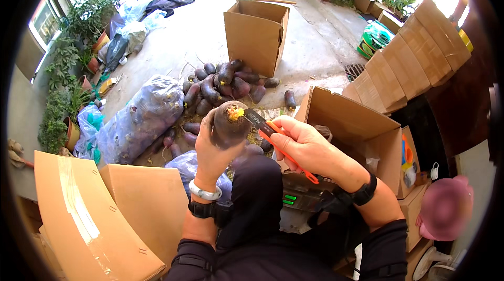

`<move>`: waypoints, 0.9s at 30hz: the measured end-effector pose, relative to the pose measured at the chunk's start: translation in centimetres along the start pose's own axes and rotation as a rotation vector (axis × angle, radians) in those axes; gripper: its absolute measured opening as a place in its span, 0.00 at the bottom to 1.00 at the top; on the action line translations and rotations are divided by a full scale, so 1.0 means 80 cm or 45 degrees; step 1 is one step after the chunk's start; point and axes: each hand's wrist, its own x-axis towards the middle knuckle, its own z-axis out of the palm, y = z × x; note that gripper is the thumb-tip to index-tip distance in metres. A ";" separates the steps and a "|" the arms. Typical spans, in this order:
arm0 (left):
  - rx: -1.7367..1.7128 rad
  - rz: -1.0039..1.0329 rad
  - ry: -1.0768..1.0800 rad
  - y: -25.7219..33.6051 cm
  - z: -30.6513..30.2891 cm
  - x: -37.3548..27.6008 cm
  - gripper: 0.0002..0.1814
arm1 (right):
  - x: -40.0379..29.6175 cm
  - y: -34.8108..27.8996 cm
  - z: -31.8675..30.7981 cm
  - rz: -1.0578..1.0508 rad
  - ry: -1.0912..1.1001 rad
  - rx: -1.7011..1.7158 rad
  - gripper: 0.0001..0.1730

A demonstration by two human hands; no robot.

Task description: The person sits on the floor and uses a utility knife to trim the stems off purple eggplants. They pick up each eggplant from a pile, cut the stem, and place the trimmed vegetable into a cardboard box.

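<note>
My left hand [214, 149] is wrapped around a large dark purple radish [231, 129], its cut yellow crown turned up. In my right hand [301, 143] is a folding knife with an orange handle [289, 155]; its dark blade [255, 118] points at the radish's crown, the tip close beside it. Whether the tip touches the radish I cannot tell. Beyond my hands lies a heap of similar radishes [210, 88] on the floor, and one single radish [290, 100] sits apart to the right.
A clear plastic bag full of radishes [143, 119] lies left of the heap. An upright cardboard box [252, 38] stands behind it. To my right is an open carton [350, 115]; closed cartons [130, 202] stand at near left. Stacked cardboard [409, 60] leans at right.
</note>
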 end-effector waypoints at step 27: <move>0.310 0.187 -0.277 -0.005 -0.019 0.011 0.39 | 0.007 -0.010 -0.022 0.018 -0.054 -0.313 0.10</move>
